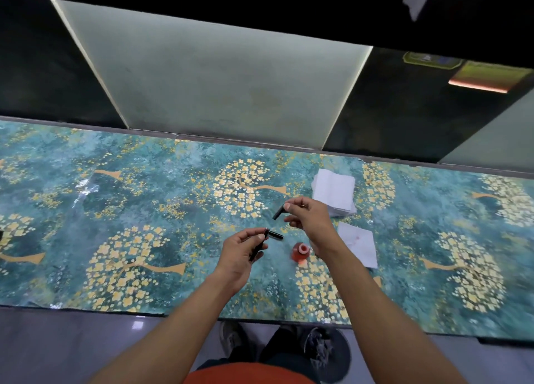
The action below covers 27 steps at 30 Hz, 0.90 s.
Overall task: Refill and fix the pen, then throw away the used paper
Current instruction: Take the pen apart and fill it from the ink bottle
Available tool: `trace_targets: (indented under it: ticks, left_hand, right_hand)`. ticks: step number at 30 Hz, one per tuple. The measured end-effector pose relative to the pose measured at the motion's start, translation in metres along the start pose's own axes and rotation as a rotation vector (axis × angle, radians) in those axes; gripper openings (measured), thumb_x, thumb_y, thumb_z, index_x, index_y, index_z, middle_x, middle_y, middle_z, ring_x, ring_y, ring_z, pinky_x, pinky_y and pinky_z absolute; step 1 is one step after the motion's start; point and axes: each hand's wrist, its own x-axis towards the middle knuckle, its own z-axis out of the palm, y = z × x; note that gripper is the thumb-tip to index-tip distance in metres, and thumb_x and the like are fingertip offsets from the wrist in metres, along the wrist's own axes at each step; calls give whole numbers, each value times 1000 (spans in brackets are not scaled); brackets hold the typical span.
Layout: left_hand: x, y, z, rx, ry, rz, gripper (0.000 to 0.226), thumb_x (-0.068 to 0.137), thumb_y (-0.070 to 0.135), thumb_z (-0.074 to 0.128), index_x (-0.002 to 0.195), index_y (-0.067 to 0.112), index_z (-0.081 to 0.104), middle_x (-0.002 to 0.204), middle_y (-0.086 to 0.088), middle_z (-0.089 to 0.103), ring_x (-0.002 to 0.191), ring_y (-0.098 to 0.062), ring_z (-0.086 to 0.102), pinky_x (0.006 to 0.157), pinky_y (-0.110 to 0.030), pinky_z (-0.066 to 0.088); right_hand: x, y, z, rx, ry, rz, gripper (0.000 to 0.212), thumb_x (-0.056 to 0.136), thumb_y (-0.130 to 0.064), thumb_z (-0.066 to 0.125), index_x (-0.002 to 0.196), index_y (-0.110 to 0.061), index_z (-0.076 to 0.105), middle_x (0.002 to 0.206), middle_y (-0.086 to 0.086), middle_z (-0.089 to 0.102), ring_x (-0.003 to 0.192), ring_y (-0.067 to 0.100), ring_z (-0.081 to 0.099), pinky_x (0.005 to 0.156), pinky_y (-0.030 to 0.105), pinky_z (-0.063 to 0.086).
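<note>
My left hand (pixel 245 246) grips a black pen body (pixel 258 249), its tip end pointing up and to the right. A short black pen piece (pixel 275 235) lies on the table just beyond that tip. My right hand (pixel 310 214) pinches another black pen part (pixel 279 212) between thumb and forefinger, a little above and to the right of the left hand. A small red ink bottle (pixel 301 255) stands open on the table below my right wrist. A single sheet of white paper (pixel 358 243) with a faint pink stain lies to the right of the bottle.
A stack of white paper squares (pixel 335 191) sits behind my right hand. The table (pixel 144 210) carries a teal cloth with yellow flower trees. A pale wall panel (pixel 216 80) rises behind it. My shoes (pixel 318 346) show on the floor below the table's front edge.
</note>
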Motion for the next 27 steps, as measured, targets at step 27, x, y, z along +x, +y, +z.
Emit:
trace_targets:
  ticks: [27]
  left_hand:
    - [12,-3,37,20,-131,-11,14,93,0,65,104,-1,74,92,-15,76,77,-20,68,78,-31,53]
  right_hand:
    - [-19,7,-25,-157,5,-115,31,87,-25,83,77,-2,64,68,6,62,61,11,58,59,21,48]
